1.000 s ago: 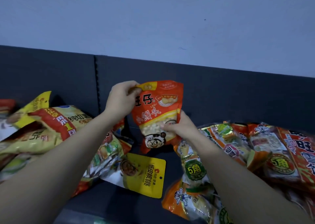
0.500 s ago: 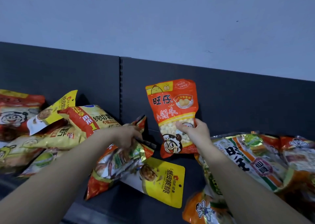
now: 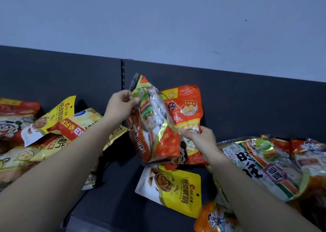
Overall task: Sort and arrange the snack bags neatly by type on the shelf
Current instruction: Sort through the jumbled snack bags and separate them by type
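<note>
My left hand (image 3: 121, 106) pinches the top corner of a red and gold foil snack bag (image 3: 155, 126) and holds it upright in front of the shelf's back panel. Behind it stands an orange bag of small buns (image 3: 187, 111), partly covered by the foil bag. My right hand (image 3: 201, 137) grips the orange bag's lower part, with its fingers touching the foil bag's edge. A yellow walnut bag (image 3: 176, 189) lies flat on the dark shelf (image 3: 112, 205) below both.
A loose heap of yellow and red snack bags (image 3: 58, 126) lies at the left. Another heap of green, orange and white bags (image 3: 264, 163) fills the right. The dark back panel (image 3: 247, 99) rises behind, with a slotted upright (image 3: 123, 73) in it.
My left hand has lifted the red and gold foil bag out of the left heap and brought it up in front of the orange bag. My right hand still holds the orange bag.
</note>
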